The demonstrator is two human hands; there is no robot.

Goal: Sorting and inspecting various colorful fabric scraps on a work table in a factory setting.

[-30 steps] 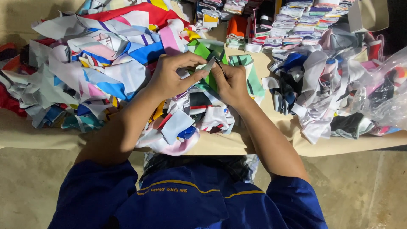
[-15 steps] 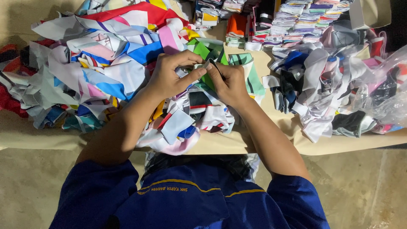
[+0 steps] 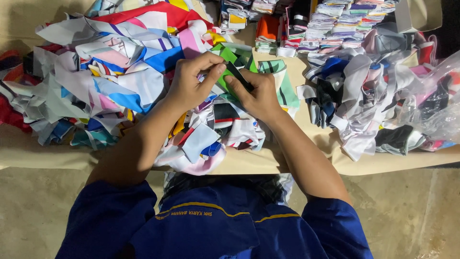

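Both hands meet over the middle of the counter [image 3: 297, 165], just above a heap of mixed cloth scraps [image 3: 211, 129]. The left hand [image 3: 191, 84] pinches one end of a small dark strip of fabric [image 3: 238, 76] between thumb and forefinger; the right hand [image 3: 256, 93] has its grip closed on the other end, so the strip sits taut between them, with a green piece [image 3: 230, 57] right behind it. To do this well, I'd say keep the pinch near the edges and the piece lifted clear of the heap, so nothing else tags along. Neat folded stacks [image 3: 330, 29] sit at the far side; a looser pile [image 3: 354, 91] lies to the right.
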